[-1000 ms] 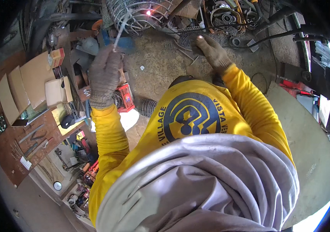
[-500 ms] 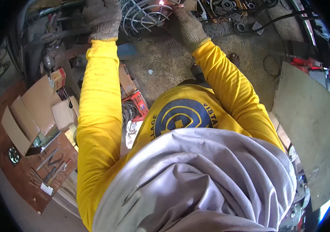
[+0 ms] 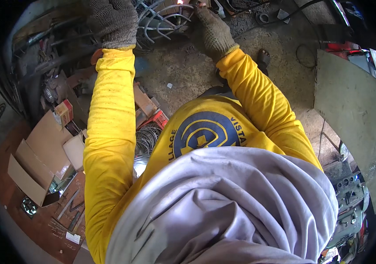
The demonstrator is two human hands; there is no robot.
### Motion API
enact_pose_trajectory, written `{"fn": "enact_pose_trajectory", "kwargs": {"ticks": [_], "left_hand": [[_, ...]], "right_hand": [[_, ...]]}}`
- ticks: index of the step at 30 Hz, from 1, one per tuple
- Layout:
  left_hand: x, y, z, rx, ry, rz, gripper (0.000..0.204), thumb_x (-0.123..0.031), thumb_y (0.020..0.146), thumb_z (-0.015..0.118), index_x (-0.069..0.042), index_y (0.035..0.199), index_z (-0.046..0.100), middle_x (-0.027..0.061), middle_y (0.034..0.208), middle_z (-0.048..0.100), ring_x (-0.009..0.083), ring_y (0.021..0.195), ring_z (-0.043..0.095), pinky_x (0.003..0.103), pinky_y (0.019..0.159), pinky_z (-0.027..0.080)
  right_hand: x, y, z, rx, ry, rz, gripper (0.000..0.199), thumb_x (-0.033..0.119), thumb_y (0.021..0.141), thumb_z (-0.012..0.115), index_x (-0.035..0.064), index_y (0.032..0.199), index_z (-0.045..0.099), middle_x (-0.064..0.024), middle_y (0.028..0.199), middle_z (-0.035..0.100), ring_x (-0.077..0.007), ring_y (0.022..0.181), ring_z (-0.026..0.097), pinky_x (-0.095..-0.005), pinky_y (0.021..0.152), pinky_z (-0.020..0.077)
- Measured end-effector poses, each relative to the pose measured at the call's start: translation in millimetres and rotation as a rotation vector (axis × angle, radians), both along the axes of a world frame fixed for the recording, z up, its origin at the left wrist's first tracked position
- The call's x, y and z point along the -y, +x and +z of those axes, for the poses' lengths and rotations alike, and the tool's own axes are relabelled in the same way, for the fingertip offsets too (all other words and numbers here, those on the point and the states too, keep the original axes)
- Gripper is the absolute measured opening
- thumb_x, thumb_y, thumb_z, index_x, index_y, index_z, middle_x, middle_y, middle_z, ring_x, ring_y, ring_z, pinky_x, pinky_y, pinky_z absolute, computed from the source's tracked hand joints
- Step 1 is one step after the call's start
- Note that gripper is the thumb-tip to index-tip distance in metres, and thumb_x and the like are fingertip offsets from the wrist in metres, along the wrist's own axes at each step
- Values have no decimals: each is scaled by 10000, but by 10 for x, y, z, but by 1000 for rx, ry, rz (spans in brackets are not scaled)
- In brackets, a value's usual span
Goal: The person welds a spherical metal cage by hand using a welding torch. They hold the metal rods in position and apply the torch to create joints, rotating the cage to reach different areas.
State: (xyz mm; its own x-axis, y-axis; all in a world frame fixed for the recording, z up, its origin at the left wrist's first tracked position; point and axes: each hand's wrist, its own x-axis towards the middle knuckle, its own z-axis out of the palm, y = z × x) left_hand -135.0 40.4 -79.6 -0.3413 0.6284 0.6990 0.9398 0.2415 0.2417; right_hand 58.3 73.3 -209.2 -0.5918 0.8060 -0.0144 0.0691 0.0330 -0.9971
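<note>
A grey frame of curved metal rods [image 3: 163, 21] lies between my hands at the top edge. A small bright glow [image 3: 180, 2] shows at its upper part. My right hand [image 3: 213, 36], in a dirty knitted work glove, is beside the frame's right side. Its fingers are closed near the glow, and what they hold is too hard to make out. On the frame's left side is my left hand [image 3: 115, 23], also gloved. Its fingertips run into the dark upper edge, so its grip cannot be read.
At the left, an open cardboard box [image 3: 42, 145] and hand tools stand on a brown board [image 3: 7, 176]. Coiled wire [image 3: 147, 140] lies by a red crate [image 3: 158, 119]. A large grey sheet [image 3: 353, 127] leans at the right. A dark cable [image 3: 300, 9] runs at the upper right.
The whole view has shifted slightly, and the rod frame and glow sit nearer the top edge. Both hands keep their places beside the frame.
</note>
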Motion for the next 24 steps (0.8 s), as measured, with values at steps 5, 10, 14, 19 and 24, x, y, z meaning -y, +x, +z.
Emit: {"fn": "enact_pose_trajectory", "kwargs": {"ticks": [5, 10, 14, 19, 24], "left_hand": [[0, -89, -38, -68, 4, 7, 450, -338, 1025, 551, 2, 1316, 593, 231, 1239, 659, 396, 1140, 633, 441, 972, 493], [-20, -42, -2, -17, 53, -101, 461, -349, 1036, 531, 9, 1321, 586, 237, 1236, 657, 392, 1132, 634, 434, 975, 490], [-22, 0, -7, 66, 38, -106, 453, -342, 1042, 521, 8, 1323, 585, 232, 1243, 652, 380, 1144, 626, 430, 988, 479], [-18, -170, -96, -63, 113, -120, 418, -332, 1022, 545, -24, 1297, 611, 212, 1162, 683, 375, 1078, 651, 449, 936, 507], [-81, -384, -182, -311, 138, -131, 361, -265, 974, 623, 30, 1181, 648, 233, 1104, 695, 372, 1003, 689, 425, 887, 548]], "right_hand": [[10, -18, 5, -259, -253, 33, 373, 315, 1027, 524, 34, 1265, 586, -129, 1205, 667, -296, 1057, 654, -430, 901, 526], [-55, -59, 17, -981, -1266, 185, 361, 296, 1037, 486, 71, 1310, 556, -116, 1359, 585, -317, 1195, 572, -457, 1005, 464], [-95, 285, -584, -1157, -1358, 351, 372, 319, 1044, 469, 73, 1304, 569, -92, 1423, 542, -288, 1260, 524, -424, 1077, 393], [69, 1124, -1210, -473, -990, -57, 426, 361, 1056, 460, 50, 1323, 572, -98, 1392, 578, -308, 1284, 525, -439, 1091, 380], [151, 1507, -846, 51, -1039, -510, 384, 354, 1025, 541, 52, 1235, 652, -125, 1197, 688, -312, 1121, 635, -428, 993, 465]]}}
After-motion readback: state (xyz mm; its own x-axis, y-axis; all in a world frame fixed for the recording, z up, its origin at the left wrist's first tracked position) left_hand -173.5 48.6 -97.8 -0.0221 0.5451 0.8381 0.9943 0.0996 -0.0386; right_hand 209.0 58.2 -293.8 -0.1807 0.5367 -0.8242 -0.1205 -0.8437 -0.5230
